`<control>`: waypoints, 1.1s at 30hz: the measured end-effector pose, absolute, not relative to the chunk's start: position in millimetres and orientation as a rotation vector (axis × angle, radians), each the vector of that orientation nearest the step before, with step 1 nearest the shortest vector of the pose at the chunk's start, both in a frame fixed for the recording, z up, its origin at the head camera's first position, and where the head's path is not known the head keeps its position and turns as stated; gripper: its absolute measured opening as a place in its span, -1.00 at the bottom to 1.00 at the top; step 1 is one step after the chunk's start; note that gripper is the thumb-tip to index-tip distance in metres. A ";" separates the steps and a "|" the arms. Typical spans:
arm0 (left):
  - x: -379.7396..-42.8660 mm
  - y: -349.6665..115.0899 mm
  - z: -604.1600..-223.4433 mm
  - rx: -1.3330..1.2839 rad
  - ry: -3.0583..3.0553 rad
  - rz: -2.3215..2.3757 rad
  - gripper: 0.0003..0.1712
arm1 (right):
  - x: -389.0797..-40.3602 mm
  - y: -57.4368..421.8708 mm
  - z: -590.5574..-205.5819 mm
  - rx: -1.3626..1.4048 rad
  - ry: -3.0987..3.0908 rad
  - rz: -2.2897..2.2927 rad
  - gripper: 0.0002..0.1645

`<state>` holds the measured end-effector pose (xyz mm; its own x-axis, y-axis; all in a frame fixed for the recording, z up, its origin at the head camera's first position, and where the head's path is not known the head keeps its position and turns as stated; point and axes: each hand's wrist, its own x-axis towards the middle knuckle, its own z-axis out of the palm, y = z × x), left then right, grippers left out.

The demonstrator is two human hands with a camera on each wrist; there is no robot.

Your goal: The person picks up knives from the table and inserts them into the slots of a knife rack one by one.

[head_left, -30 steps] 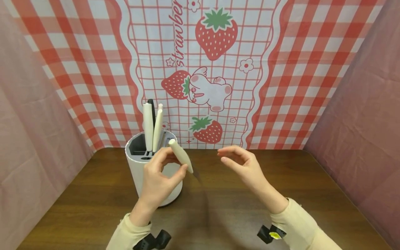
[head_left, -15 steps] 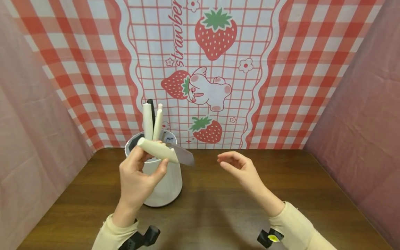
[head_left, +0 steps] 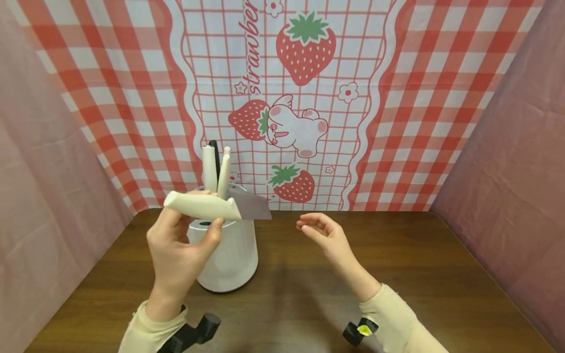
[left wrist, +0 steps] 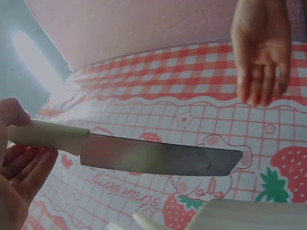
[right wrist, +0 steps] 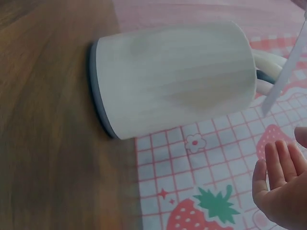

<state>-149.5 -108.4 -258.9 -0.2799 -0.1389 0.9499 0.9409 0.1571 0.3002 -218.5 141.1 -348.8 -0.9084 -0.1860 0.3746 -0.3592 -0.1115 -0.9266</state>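
My left hand [head_left: 178,250] pinches a knife [head_left: 203,206] by its cream handle, between the thumb and the fingers. Its broad blade with a slanted tip shows whole in the left wrist view, where the knife [left wrist: 158,154] lies nearly level. In the head view the blade points right, in front of the white knife block [head_left: 227,260]. Several handles [head_left: 209,169], cream and black, stand up out of the block. To the right, my right hand [head_left: 328,238] hovers above the table with loosely bent fingers, holding nothing and apart from the knife.
The round knife block stands on a brown wooden table [head_left: 397,260], left of the middle. Behind it hangs a red-and-white checked strawberry cloth [head_left: 304,54]. Pink curtains [head_left: 503,147] close off both sides.
My left hand has moved left and slightly up, turning the knife from pointing down to nearly level with its blade to the right. My right hand has shifted slightly left.
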 end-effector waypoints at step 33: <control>-133.2 -125.5 -241.4 -0.788 -1.258 -1.182 -0.62 | -219.1 55.5 -361.3 0.738 -2.337 1.907 -0.43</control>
